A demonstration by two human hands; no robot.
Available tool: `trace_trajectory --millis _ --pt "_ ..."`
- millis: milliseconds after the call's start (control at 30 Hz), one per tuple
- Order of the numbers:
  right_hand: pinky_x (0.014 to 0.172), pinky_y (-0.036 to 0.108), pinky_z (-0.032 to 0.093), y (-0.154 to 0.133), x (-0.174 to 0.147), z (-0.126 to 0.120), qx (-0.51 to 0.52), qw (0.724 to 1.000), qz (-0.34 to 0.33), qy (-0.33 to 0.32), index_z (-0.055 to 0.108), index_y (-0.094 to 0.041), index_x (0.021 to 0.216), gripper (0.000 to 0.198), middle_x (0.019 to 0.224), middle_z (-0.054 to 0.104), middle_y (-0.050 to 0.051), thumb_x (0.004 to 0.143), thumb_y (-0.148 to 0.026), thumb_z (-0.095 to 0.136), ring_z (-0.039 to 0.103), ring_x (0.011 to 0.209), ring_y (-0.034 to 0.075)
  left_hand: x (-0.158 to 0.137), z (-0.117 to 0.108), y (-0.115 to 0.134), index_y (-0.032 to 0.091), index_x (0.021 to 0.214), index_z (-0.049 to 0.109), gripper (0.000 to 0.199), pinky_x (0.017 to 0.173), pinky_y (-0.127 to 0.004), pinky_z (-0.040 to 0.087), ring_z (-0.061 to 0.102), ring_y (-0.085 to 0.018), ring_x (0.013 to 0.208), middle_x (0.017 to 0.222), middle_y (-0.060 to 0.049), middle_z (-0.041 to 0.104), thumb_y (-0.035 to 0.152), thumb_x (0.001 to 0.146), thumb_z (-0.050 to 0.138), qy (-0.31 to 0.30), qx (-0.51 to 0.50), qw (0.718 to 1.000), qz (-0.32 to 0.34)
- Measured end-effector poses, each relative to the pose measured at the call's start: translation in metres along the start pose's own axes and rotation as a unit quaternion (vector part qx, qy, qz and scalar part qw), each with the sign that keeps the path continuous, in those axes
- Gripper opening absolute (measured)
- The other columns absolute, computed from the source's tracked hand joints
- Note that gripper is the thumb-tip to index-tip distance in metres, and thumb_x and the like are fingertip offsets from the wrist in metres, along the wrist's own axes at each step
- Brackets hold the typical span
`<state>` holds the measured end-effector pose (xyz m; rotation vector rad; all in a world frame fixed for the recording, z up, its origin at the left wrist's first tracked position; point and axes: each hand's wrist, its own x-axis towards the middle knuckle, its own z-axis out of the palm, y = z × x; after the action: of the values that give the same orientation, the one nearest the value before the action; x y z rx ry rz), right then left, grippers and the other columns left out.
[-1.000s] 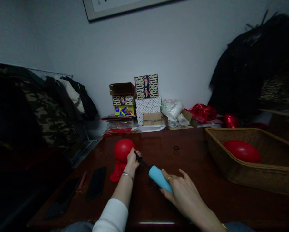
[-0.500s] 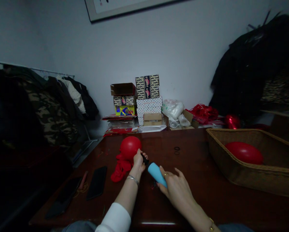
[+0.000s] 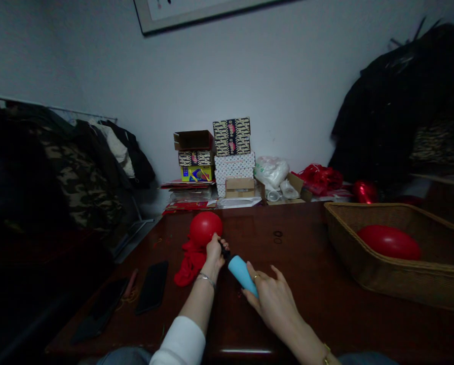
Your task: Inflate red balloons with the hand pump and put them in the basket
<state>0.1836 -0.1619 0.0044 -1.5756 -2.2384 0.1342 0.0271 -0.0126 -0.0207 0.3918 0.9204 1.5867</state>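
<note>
My left hand (image 3: 214,251) is closed around the neck of a round, inflated red balloon (image 3: 205,228), at the black end of a light-blue hand balloon pump (image 3: 240,272). The exact join between balloon and pump is hidden by my fingers. My right hand (image 3: 273,296) grips the blue barrel from the near right, its thumb below and some fingers stretched out. A crumpled red heap (image 3: 189,263), possibly limp balloons or cloth, lies just left of my left hand.
A wicker basket (image 3: 364,274) holding an inflated red balloon (image 3: 388,242) stands at right. At left lie a dark flat phone-like slab (image 3: 151,287), another dark flat thing (image 3: 100,312) and rubber bands (image 3: 128,299). Thin black rings (image 3: 277,234) rest farther back. Stacked boxes (image 3: 232,137) stand behind.
Both hands and the pump have shifted slightly left. The balloon at my left hand sits a little higher in view. In the basket, the red balloon has moved slightly right.
</note>
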Motion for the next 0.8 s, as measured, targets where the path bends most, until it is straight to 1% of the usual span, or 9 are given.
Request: trace_trajectory --millis 133,267,367,433,533,667,800 --pt "0.103 0.042 0.024 0.005 -0.009 -0.016 0.010 1.000 -0.011 -0.016 0.041 -0.016 0.134 0.054 0.105 0.067 0.011 0.084 -0.032 0.052 0.062 0.096 0.021 0.011 -0.004 0.018 0.018 0.065 0.037 0.027 0.036 -0.016 0.027 0.035 -0.006 0.035 0.046 0.006 0.036 0.027 0.090 0.042 0.001 -0.018 1.000 0.006" --pt "0.102 0.042 0.027 0.011 -0.016 -0.030 0.025 0.999 -0.030 -0.001 0.045 -0.018 0.132 0.052 0.105 0.068 0.008 0.083 -0.034 0.053 0.063 0.094 0.021 0.017 -0.003 0.037 0.018 0.065 0.037 0.027 0.037 -0.016 0.029 0.035 -0.006 0.035 0.047 0.006 0.036 0.026 0.090 0.042 -0.013 -0.032 0.999 0.022" --pt "0.101 0.042 0.029 0.012 -0.019 -0.036 0.026 0.999 -0.028 0.005 0.048 -0.019 0.129 0.049 0.103 0.068 0.008 0.082 -0.034 0.054 0.063 0.092 0.021 0.014 0.000 0.042 0.019 0.065 0.037 0.027 0.037 -0.015 0.029 0.035 -0.005 0.036 0.048 0.006 0.036 0.026 0.090 0.043 -0.018 -0.043 0.999 0.025" --pt "0.101 0.042 0.029 0.011 -0.019 -0.036 0.021 1.000 -0.019 0.001 0.050 -0.018 0.127 0.048 0.101 0.069 0.008 0.082 -0.032 0.053 0.063 0.091 0.021 0.011 0.002 0.040 0.019 0.065 0.037 0.027 0.036 -0.016 0.028 0.035 -0.005 0.035 0.048 0.006 0.036 0.027 0.090 0.043 -0.018 -0.044 0.999 0.022" --pt "0.101 0.042 0.028 0.009 -0.015 -0.030 0.021 1.000 -0.011 0.002 0.050 -0.016 0.128 0.048 0.102 0.069 0.009 0.083 -0.032 0.052 0.063 0.092 0.021 0.004 0.004 0.031 0.019 0.065 0.037 0.027 0.036 -0.016 0.028 0.035 -0.006 0.035 0.048 0.006 0.036 0.029 0.089 0.045 -0.018 -0.042 0.999 0.015" --pt "0.102 0.041 0.026 0.007 -0.006 -0.016 0.019 1.000 0.003 0.003 0.049 -0.016 0.129 0.049 0.104 0.068 0.010 0.083 -0.032 0.051 0.062 0.095 0.021 -0.009 0.010 0.009 0.019 0.066 0.038 0.027 0.037 -0.016 0.029 0.037 -0.006 0.036 0.049 0.005 0.038 0.032 0.088 0.046 -0.020 -0.025 0.999 0.002" --pt "0.102 0.039 0.024 0.007 0.002 0.000 0.016 1.000 0.024 0.010 0.043 -0.014 0.133 0.053 0.104 0.067 0.010 0.083 -0.031 0.050 0.062 0.096 0.020 -0.020 0.015 -0.010 0.019 0.067 0.039 0.026 0.037 -0.018 0.031 0.038 -0.007 0.036 0.049 0.005 0.039 0.033 0.088 0.045 -0.011 0.008 1.000 -0.014"
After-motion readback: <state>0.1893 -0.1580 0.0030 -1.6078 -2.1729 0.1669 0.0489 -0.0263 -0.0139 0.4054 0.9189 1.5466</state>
